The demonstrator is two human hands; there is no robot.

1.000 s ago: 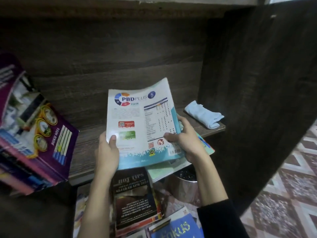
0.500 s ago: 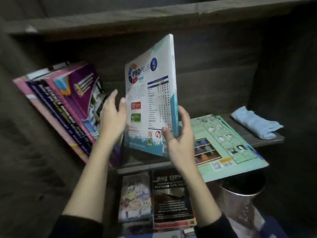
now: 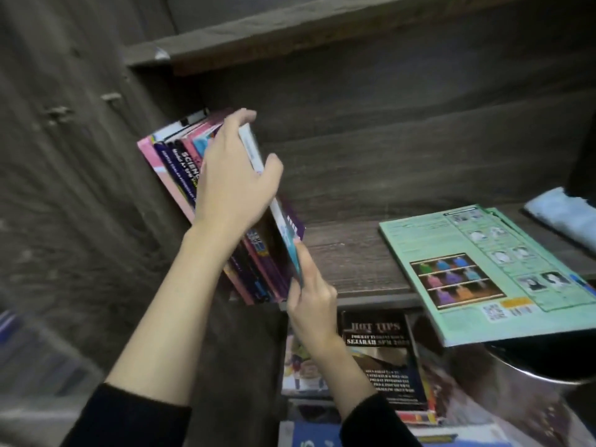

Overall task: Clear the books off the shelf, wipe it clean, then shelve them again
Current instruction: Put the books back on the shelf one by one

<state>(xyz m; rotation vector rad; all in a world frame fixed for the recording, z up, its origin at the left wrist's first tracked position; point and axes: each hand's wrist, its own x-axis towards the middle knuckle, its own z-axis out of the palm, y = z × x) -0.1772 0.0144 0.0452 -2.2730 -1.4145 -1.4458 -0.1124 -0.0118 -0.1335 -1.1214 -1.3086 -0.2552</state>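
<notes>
Thin white-and-teal paperback workbook (image 3: 285, 235) stands on edge on the dark wooden shelf board (image 3: 348, 262), just right of the leaning row of pink and purple books (image 3: 180, 162). Its long axis tilts with the top to the far left, parallel to the row. Left hand (image 3: 232, 175) grips the upper part, thumb on the right face. Right hand (image 3: 309, 295) pinches the near bottom corner. Likely next move: press it left, flush against the row. Green workbook (image 3: 467, 269) lies flat to the right and overhangs the edge. Readable: "SCIENC" on a spine, and "HOT TIPS", "SEJARAH SPM" on the black book (image 3: 380, 350) below.
</notes>
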